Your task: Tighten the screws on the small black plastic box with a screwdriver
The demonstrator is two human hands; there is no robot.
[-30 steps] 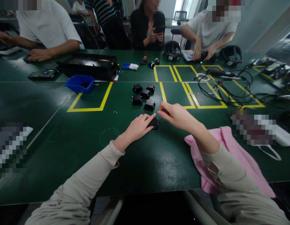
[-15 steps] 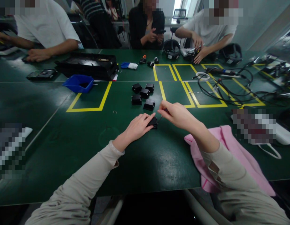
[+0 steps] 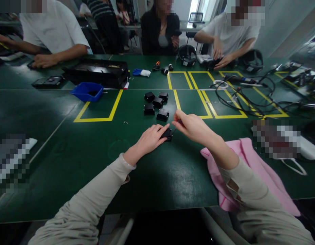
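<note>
My left hand (image 3: 152, 139) is closed on a small black box (image 3: 168, 133), pressing it to the table with the fingers over its top. To its right, my right hand (image 3: 190, 125) pinches a thin screwdriver (image 3: 174, 130); its dark shaft slants down to the right end of the box, and most of its handle is hidden in my fingers. Just beyond my hands sit several more black boxes (image 3: 157, 102) in a loose group. Two or so tiny screws (image 3: 125, 122) lie to the left of them.
A blue scoop-shaped bin (image 3: 88, 91) and a long black case (image 3: 96, 73) stand at the far left. A pink cloth (image 3: 241, 149) lies under my right forearm. Black cables (image 3: 245, 92) spread at the right. Yellow tape (image 3: 93, 119) marks the green table. Co-workers sit opposite.
My hands, the box and the screwdriver keep nearly the same pose. The view has shifted slightly. Opposite, the co-worker at the right has lowered their hands, and the middle one has turned.
</note>
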